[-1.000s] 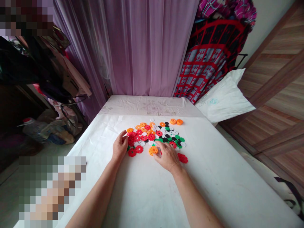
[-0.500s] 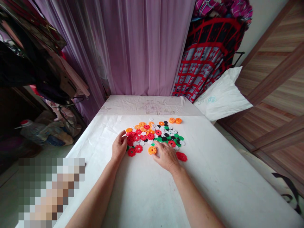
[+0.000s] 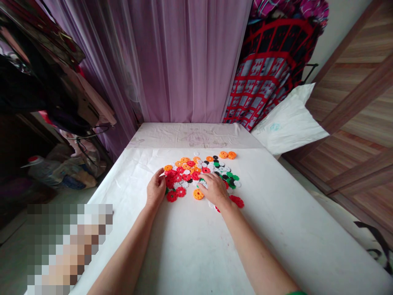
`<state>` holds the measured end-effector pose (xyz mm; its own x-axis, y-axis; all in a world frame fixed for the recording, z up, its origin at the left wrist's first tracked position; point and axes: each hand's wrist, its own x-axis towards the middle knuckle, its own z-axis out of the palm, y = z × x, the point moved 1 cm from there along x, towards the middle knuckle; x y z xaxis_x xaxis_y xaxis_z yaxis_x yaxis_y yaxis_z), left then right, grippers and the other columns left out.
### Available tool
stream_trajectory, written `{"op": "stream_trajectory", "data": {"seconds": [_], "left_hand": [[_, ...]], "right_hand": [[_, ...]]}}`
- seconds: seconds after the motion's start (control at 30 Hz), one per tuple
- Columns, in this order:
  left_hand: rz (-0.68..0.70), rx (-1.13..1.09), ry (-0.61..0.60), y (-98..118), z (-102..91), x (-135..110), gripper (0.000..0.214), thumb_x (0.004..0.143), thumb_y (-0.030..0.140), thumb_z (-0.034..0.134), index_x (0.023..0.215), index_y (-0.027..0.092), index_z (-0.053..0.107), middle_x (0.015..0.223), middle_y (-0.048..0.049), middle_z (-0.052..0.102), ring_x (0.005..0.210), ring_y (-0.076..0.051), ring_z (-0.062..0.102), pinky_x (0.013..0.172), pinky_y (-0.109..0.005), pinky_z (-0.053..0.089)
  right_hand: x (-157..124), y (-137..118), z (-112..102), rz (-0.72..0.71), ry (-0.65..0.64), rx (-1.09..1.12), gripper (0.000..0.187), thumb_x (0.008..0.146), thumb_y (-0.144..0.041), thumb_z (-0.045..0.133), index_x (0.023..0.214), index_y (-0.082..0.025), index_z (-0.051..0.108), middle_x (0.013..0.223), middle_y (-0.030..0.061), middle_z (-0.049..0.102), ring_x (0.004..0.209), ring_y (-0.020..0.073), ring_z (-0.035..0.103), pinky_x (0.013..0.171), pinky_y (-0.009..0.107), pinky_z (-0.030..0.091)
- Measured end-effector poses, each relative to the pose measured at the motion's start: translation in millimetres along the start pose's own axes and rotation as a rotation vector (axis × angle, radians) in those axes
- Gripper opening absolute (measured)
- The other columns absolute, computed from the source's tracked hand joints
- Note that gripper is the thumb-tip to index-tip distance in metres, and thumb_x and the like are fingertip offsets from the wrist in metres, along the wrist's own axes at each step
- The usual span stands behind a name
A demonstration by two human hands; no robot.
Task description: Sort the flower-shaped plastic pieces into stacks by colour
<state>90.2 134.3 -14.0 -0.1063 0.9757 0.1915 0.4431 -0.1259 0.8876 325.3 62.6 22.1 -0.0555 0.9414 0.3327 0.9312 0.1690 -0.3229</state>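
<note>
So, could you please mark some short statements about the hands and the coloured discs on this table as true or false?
1. The discs lie in a pile on a white table. True.
2. The left hand holds a green disc up in the air. False: it rests on the table at the pile's left edge, beside red discs.
3. The right hand lies palm down on the pile. True.
4. The curtain behind the table is blue. False: it is purple.
5. An orange disc lies between the two hands. True.
</note>
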Motion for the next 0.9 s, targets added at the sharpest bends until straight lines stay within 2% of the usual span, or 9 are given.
{"op": "stream_trajectory", "data": {"seconds": [0.1, 0.17, 0.3, 0.47, 0.57, 0.7, 0.9], "left_hand": [[-0.015, 0.027, -0.011, 1, -0.5, -1, 0.046, 0.082, 0.028, 0.049, 0.125, 0.018, 0.062, 0.082, -0.0032, 0.072, 0.072, -0.017, 0.067, 0.067, -0.029, 0.052], [-0.011, 0.032, -0.015, 1, -0.6, -1, 0.047, 0.082, 0.03, 0.049, 0.126, 0.018, 0.062, 0.077, -0.0018, 0.07, 0.066, -0.016, 0.064, 0.066, -0.029, 0.051], [0.008, 0.023, -0.017, 0, -0.5, -2, 0.048, 0.082, 0.033, 0.049, 0.126, 0.018, 0.062, 0.077, -0.002, 0.07, 0.067, -0.016, 0.064, 0.065, -0.028, 0.051], [-0.003, 0.035, -0.015, 3, -0.9, -3, 0.048, 0.083, 0.036, 0.047, 0.126, 0.018, 0.062, 0.072, -0.0005, 0.067, 0.065, -0.016, 0.063, 0.066, -0.029, 0.051], [-0.007, 0.028, -0.021, 4, -1.3, -3, 0.049, 0.083, 0.038, 0.047, 0.126, 0.018, 0.062, 0.071, -0.0003, 0.067, 0.065, -0.016, 0.063, 0.065, -0.029, 0.051], [-0.016, 0.025, -0.015, 4, -2.0, -4, 0.048, 0.083, 0.037, 0.048, 0.126, 0.019, 0.061, 0.075, -0.0014, 0.07, 0.066, -0.016, 0.064, 0.066, -0.03, 0.052], [-0.007, 0.038, -0.017, 3, -2.0, -3, 0.048, 0.083, 0.036, 0.049, 0.126, 0.019, 0.061, 0.08, -0.0028, 0.072, 0.067, -0.016, 0.065, 0.067, -0.03, 0.052]], "right_hand": [[23, -1, 6, -0.033, -0.038, -0.028, 0.026, 0.087, -0.025, 0.061, 0.111, -0.026, 0.072, 0.123, 0.0051, 0.069, 0.112, 0.0222, 0.059, 0.096, 0.035, 0.045], [30, 0, 11, -0.05, -0.075, -0.06, 0.022, 0.087, -0.025, 0.061, 0.105, -0.029, 0.074, 0.122, 0.0034, 0.069, 0.112, 0.0216, 0.059, 0.096, 0.035, 0.044], [28, 12, 10, -0.026, -0.104, -0.094, 0.021, 0.089, -0.022, 0.059, 0.098, -0.03, 0.076, 0.113, 0.0017, 0.072, 0.107, 0.0198, 0.06, 0.092, 0.032, 0.044], [22, 28, -5, 0.082, -0.108, -0.149, 0.02, 0.088, -0.021, 0.058, 0.094, -0.026, 0.076, 0.111, 0.0024, 0.073, 0.103, 0.0199, 0.06, 0.089, 0.031, 0.042], [33, 23, -6, 0.081, -0.132, -0.174, 0.024, 0.091, -0.022, 0.053, 0.092, -0.026, 0.076, 0.107, 0.0017, 0.075, 0.1, 0.0188, 0.061, 0.087, 0.029, 0.042], [53, 10, 3, 0.07, -0.196, -0.199, 0.025, 0.092, -0.021, 0.051, 0.092, -0.028, 0.076, 0.103, 0.0002, 0.076, 0.1, 0.0183, 0.062, 0.087, 0.027, 0.041], [62, 11, 4, 0.188, -0.208, -0.258, 0.029, 0.092, -0.02, 0.047, 0.094, -0.022, 0.077, 0.108, 0.0074, 0.075, 0.104, 0.0219, 0.062, 0.087, 0.031, 0.044]]}}
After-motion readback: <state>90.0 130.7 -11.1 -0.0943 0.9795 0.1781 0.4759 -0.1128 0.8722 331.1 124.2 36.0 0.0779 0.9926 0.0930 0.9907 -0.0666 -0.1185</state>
